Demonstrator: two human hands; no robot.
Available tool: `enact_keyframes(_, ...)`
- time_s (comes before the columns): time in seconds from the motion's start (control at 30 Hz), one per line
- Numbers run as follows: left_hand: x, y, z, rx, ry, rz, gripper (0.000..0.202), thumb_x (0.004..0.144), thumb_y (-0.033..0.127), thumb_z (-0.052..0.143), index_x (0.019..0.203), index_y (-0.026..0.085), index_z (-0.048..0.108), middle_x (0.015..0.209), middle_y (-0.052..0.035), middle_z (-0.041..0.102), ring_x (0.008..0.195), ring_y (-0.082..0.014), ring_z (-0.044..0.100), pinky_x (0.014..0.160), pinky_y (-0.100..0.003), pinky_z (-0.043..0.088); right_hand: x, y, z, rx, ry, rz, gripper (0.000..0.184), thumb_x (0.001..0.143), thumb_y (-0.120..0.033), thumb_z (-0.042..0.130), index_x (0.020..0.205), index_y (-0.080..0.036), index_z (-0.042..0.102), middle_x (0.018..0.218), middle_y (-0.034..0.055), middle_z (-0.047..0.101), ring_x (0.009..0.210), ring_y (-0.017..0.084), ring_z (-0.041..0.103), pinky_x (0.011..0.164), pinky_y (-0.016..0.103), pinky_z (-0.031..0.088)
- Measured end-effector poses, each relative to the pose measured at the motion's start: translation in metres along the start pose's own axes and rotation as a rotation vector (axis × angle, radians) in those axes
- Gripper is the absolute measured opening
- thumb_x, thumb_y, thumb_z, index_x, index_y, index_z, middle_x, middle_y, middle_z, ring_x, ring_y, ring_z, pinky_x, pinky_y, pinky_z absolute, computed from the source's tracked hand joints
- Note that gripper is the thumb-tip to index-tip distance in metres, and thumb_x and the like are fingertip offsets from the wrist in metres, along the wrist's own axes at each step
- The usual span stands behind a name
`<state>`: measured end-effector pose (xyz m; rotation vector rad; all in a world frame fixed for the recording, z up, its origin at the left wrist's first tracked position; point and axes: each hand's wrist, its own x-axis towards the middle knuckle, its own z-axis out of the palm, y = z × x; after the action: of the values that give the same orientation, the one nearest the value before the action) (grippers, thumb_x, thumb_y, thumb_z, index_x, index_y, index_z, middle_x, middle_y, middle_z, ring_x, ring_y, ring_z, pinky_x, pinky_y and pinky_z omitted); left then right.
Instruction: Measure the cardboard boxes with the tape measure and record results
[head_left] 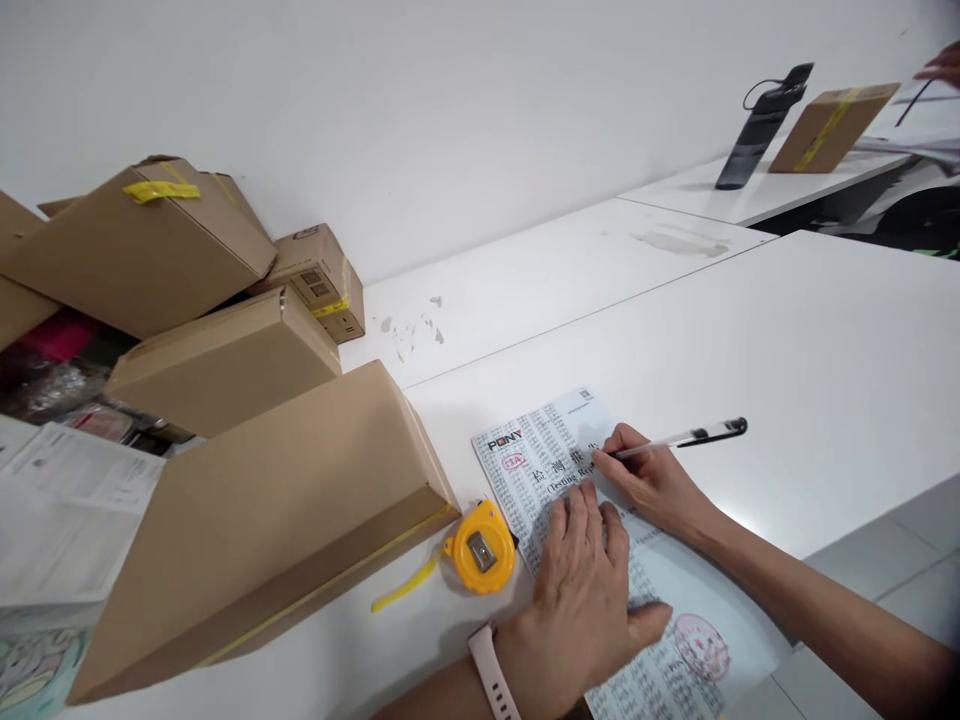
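Note:
A pale blue printed report [544,415] headed PONY lies at the front edge of the white table, a red round stamp on its lower part. My left hand [581,590] rests flat on it, fingers stretched out and thumb apart. Gripped in my right hand [652,480] is a clear pen [690,438] with a black clip, its tip hidden by my fingers near the title. Just left of the report sits a yellow tape measure [482,548] with a yellow strap.
Large cardboard boxes [277,510] crowd the left, with papers [75,500] beside them. A smaller box [319,280] stands by the wall. Far right are a dark water bottle [759,130], a taped box [832,128] and another person's hand [943,65] holding a thin dark stick-like object.

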<state>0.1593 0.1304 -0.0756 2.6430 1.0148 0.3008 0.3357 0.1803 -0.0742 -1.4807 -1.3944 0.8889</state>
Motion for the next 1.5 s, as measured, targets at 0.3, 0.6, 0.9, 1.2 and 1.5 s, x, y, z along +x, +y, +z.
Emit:
enact_keyframes(0.3, 0.001, -0.001, -0.001, 0.045, 0.008, 0.04, 0.091, 0.093, 0.061, 0.056, 0.151, -0.006, 0.036, 0.157, -0.0327, 0.037, 0.15, -0.0423, 0.028, 0.123, -0.055, 0.022, -0.003, 0.002, 0.0, -0.081, -0.035, -0.045, 0.031, 0.092, -0.043, 0.059, 0.071, -0.025, 0.046, 0.059, -0.0061, 0.036, 0.052, 0.012, 0.031, 0.047, 0.028, 0.027)
enact_keyframes(0.6, 0.001, 0.0, -0.006, 0.36, 0.098, 0.094, 0.086, 0.094, 0.068, 0.046, 0.144, -0.002, 0.045, 0.148, -0.0282, 0.052, 0.141, -0.0377, 0.044, 0.118, -0.048, 0.032, -0.003, 0.005, 0.002, -0.12, -0.066, -0.063, 0.03, 0.093, -0.043, 0.057, 0.073, -0.024, 0.046, 0.059, -0.0058, 0.038, 0.053, 0.011, 0.03, 0.047, 0.027, 0.027)
enact_keyframes(0.9, -0.001, 0.001, -0.009, 0.474, 0.16, 0.112, 0.085, 0.093, 0.072, 0.042, 0.141, 0.002, 0.05, 0.145, -0.0231, 0.057, 0.139, -0.0342, 0.046, 0.116, -0.045, 0.032, -0.002, 0.002, 0.0, -0.136, -0.053, -0.046, 0.029, 0.092, -0.04, 0.056, 0.07, -0.025, 0.044, 0.057, -0.0068, 0.034, 0.051, 0.011, 0.029, 0.046, 0.027, 0.025)
enact_keyframes(1.2, 0.001, 0.001, -0.009, 0.476, 0.155, 0.111, 0.085, 0.094, 0.072, 0.042, 0.14, 0.002, 0.051, 0.145, -0.0241, 0.056, 0.138, -0.0348, 0.047, 0.115, -0.046, 0.032, -0.001, 0.005, 0.002, -0.126, -0.031, -0.036, 0.029, 0.092, -0.04, 0.056, 0.072, -0.025, 0.043, 0.058, -0.0072, 0.034, 0.051, 0.011, 0.028, 0.046, 0.027, 0.025)
enact_keyframes(1.5, 0.0, 0.001, -0.01, 0.492, 0.152, 0.12, 0.085, 0.093, 0.073, 0.042, 0.14, 0.002, 0.052, 0.144, -0.0232, 0.058, 0.138, -0.0352, 0.047, 0.116, -0.046, 0.03, -0.002, 0.005, 0.0, -0.152, -0.034, -0.022, 0.027, 0.092, -0.038, 0.055, 0.071, -0.024, 0.045, 0.058, -0.0066, 0.036, 0.051, 0.011, 0.03, 0.047, 0.028, 0.026)
